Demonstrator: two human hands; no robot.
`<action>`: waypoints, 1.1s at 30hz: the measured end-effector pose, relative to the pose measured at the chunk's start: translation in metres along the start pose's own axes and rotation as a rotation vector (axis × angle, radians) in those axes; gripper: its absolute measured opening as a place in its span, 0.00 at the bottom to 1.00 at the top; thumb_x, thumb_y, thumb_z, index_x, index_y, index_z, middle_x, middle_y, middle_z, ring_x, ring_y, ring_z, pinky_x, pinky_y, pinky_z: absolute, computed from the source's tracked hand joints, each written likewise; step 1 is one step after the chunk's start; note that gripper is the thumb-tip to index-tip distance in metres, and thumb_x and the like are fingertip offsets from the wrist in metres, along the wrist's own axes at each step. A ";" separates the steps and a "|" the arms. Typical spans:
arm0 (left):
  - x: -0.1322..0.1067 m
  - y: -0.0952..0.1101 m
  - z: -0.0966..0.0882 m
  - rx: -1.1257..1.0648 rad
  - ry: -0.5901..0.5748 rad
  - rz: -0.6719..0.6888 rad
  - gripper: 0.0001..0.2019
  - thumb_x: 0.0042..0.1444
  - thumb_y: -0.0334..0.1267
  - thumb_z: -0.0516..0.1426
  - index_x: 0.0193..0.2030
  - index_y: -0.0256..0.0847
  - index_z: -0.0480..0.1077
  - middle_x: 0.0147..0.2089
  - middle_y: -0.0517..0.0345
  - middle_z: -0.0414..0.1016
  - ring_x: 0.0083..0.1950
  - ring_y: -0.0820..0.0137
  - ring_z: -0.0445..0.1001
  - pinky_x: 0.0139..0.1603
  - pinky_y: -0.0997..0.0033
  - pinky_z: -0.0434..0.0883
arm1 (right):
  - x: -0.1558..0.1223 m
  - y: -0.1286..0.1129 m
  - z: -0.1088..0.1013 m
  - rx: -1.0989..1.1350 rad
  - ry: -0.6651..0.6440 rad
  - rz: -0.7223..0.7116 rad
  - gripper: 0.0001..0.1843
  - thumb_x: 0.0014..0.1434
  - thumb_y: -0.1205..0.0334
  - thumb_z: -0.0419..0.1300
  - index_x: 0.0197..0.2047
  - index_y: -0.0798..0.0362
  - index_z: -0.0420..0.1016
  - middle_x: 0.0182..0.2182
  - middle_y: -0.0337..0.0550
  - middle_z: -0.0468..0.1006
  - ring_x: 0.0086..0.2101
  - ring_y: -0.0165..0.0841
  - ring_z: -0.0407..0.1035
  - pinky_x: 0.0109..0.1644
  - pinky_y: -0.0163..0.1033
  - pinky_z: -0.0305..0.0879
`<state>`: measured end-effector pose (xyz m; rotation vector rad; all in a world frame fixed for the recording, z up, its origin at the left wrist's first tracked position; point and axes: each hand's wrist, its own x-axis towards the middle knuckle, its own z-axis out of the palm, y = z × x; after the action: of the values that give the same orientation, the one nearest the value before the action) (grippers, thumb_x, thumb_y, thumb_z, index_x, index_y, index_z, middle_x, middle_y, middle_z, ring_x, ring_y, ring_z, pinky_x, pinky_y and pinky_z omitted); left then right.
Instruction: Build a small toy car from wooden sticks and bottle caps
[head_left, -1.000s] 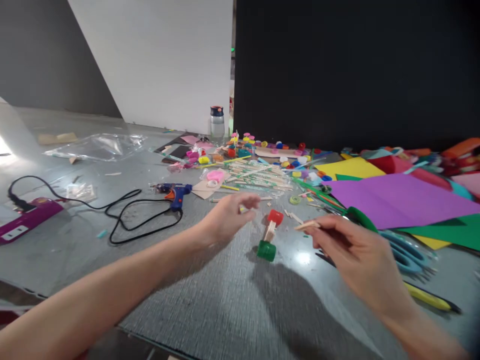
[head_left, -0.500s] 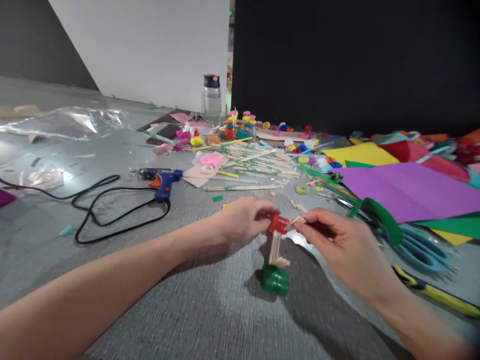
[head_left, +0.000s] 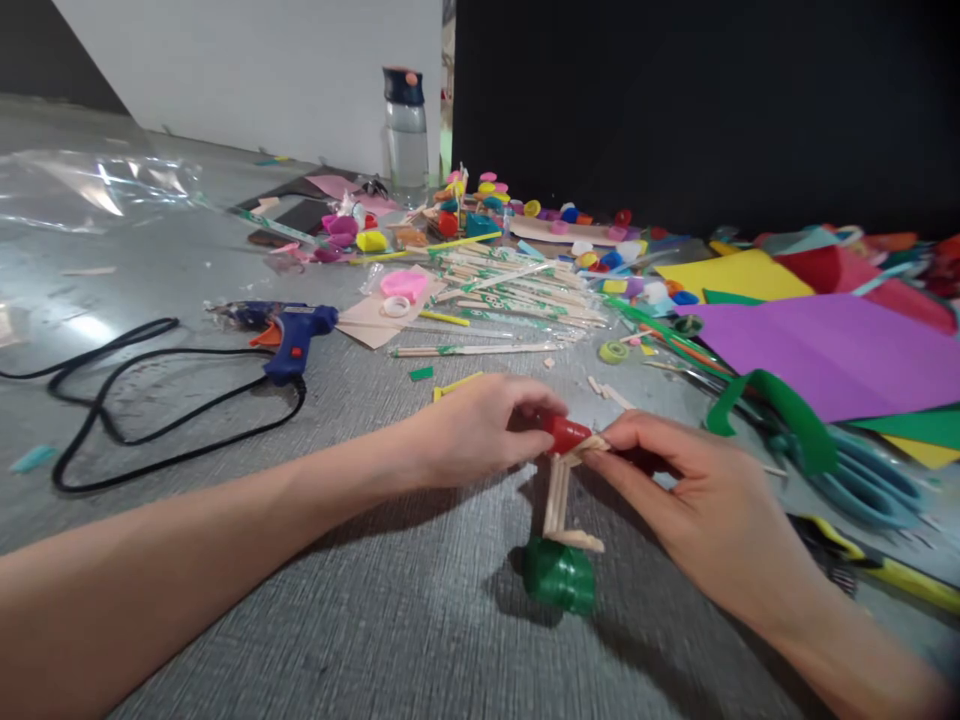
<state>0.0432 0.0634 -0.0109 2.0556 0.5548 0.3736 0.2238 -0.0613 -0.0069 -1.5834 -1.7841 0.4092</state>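
My left hand (head_left: 499, 430) is closed round one end of a red bottle cap (head_left: 568, 434). Pinched between the thumb and fingers of my right hand (head_left: 675, 480) is a short wooden stick piece (head_left: 587, 449), which touches or nearly touches the cap's right side. Below the cap runs a small bundle of wooden sticks (head_left: 556, 497), with another short stick piece (head_left: 577, 540) jutting to the right at its lower end. Under that lies a green bottle cap (head_left: 559, 577) on the grey table (head_left: 360, 620). The fingertips of my left hand are partly hidden behind the cap.
A blue glue gun (head_left: 296, 338) with a looped black cord (head_left: 161, 480) lies left. Wrapped chopsticks (head_left: 517, 290) and many coloured caps cover the back, near a water bottle (head_left: 406, 140). On the right are purple sheet (head_left: 825, 350), teal scissors (head_left: 874, 475) and a yellow-black cutter (head_left: 900, 580).
My right hand has brought the stick piece in against the red cap and its stick bundle. The view has shifted closer and downward; my left hand still holds the cap.
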 end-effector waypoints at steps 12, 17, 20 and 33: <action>0.000 -0.002 0.002 -0.077 -0.001 -0.039 0.09 0.62 0.31 0.60 0.48 0.34 0.77 0.43 0.51 0.83 0.41 0.66 0.80 0.43 0.66 0.75 | 0.005 0.002 0.005 -0.066 0.021 -0.055 0.08 0.68 0.62 0.61 0.34 0.49 0.75 0.27 0.30 0.75 0.27 0.27 0.67 0.32 0.34 0.60; 0.000 -0.003 0.002 -0.075 -0.002 -0.036 0.09 0.62 0.31 0.60 0.48 0.35 0.77 0.43 0.52 0.83 0.41 0.66 0.80 0.43 0.66 0.75 | 0.008 0.001 0.004 -0.093 0.012 -0.074 0.09 0.69 0.63 0.61 0.34 0.50 0.74 0.27 0.30 0.74 0.27 0.27 0.66 0.32 0.35 0.59; 0.000 -0.002 0.002 -0.064 -0.001 -0.026 0.09 0.62 0.31 0.60 0.48 0.35 0.77 0.42 0.53 0.82 0.40 0.68 0.78 0.42 0.68 0.74 | 0.009 0.001 0.003 -0.128 0.000 -0.096 0.09 0.69 0.64 0.60 0.35 0.50 0.73 0.28 0.31 0.74 0.28 0.28 0.66 0.33 0.35 0.59; -0.001 -0.003 0.000 -0.072 0.046 0.053 0.12 0.60 0.35 0.64 0.50 0.38 0.75 0.49 0.52 0.80 0.48 0.65 0.77 0.49 0.65 0.73 | 0.009 0.008 0.001 -0.143 -0.038 -0.108 0.06 0.70 0.64 0.60 0.38 0.50 0.73 0.32 0.34 0.75 0.32 0.31 0.68 0.36 0.38 0.60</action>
<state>0.0414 0.0648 -0.0135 1.9992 0.5080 0.4661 0.2289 -0.0506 -0.0104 -1.5758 -1.9552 0.2674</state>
